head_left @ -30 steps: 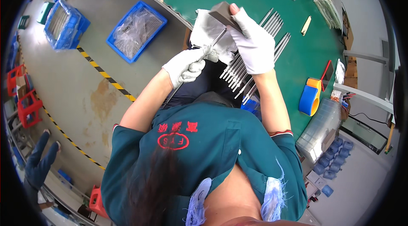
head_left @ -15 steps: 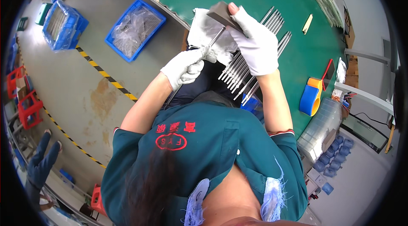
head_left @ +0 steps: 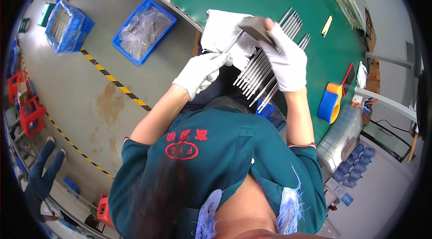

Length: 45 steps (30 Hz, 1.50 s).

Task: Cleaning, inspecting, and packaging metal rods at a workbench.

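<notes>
Green-topped workbench at right bears a row of steel rods, near ends seemingly past its edge, so a bump from the right hand, clamped on a grey block, might spill some. Left of them, the left hand has fingers wrapped round one slim rod, which sideways pressure could twist loose; red embroidered lettering marks the shirt.

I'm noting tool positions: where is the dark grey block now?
In the head view, the dark grey block is at upper middle, held in the right hand, just right of the tip of the metal rod in the left hand.
</notes>
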### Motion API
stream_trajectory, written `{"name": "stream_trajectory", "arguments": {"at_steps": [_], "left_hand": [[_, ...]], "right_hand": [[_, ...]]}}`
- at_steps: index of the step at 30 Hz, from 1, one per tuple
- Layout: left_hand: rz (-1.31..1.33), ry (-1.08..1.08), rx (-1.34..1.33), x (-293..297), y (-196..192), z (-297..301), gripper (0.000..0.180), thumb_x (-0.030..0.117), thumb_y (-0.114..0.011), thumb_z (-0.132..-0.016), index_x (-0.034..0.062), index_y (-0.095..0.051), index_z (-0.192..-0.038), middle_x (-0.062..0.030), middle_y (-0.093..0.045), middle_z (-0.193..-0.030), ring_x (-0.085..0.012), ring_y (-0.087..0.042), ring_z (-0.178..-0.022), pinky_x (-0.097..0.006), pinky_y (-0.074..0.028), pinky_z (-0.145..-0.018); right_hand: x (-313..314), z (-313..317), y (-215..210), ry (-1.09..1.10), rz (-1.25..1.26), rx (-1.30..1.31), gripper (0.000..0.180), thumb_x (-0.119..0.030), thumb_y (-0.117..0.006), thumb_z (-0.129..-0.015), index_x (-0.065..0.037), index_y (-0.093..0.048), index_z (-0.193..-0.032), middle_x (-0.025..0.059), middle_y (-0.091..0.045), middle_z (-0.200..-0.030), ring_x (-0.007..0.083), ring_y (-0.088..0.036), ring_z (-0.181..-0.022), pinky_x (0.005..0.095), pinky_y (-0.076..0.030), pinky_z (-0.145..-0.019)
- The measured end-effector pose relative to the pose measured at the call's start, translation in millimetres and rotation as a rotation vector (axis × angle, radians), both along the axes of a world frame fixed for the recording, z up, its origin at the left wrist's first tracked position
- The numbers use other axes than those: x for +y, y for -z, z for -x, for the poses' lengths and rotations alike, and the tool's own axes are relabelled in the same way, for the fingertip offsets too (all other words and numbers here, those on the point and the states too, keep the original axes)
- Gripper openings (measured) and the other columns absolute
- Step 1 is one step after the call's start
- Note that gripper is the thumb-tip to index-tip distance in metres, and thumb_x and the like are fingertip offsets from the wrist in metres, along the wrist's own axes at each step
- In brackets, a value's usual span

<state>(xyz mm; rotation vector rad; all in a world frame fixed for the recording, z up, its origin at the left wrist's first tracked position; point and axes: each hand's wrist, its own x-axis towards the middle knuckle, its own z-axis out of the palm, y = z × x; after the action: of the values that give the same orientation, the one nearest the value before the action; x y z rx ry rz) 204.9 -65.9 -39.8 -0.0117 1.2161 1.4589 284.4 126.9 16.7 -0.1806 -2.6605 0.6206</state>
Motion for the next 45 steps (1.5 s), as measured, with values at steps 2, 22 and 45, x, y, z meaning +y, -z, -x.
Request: {"name": "stream_trajectory", "arguments": {"at_steps": [2, 22, 45], "left_hand": [[-0.009, -0.016, -0.009, 1, 1, -3, 0.027, 0.027, -0.053, -0.092, 0.0025, -0.06, -0.1, 0.0081, -0.032, -0.052, -0.0017, -0.022, -0.038, -0.019, -0.016, -0.035], [0.066, 0.037, 0.158, 7, -3, -1, 0.03, 0.032, -0.051, -0.093, 0.0048, -0.063, -0.093, 0.0059, -0.037, -0.049, -0.0028, -0.026, -0.036, -0.02, -0.017, -0.034], [0.077, -0.028, 0.069, 4, 0, -2, 0.022, 0.027, -0.056, -0.091, 0.0054, -0.061, -0.092, 0.0058, -0.039, -0.052, -0.0019, -0.027, -0.037, -0.019, -0.017, -0.034]], "right_hand": [[13, -23, -1, 0.094, -0.052, -0.05, 0.039, -0.007, -0.067, -0.078, -0.014, -0.062, -0.116, 0.005, -0.065, -0.108, 0.0194, -0.065, -0.095, 0.026, -0.052, -0.08], [-15, 25, 7, 0.043, -0.037, 0.146, 0.035, -0.017, -0.068, -0.078, -0.022, -0.064, -0.113, 0.0047, -0.066, -0.1, 0.0231, -0.065, -0.079, 0.0286, -0.051, -0.065], [-1, -5, -4, -0.013, -0.012, 0.02, 0.043, -0.002, -0.069, -0.075, -0.011, -0.061, -0.117, 0.0044, -0.066, -0.109, 0.0167, -0.065, -0.096, 0.025, -0.05, -0.085]]}}
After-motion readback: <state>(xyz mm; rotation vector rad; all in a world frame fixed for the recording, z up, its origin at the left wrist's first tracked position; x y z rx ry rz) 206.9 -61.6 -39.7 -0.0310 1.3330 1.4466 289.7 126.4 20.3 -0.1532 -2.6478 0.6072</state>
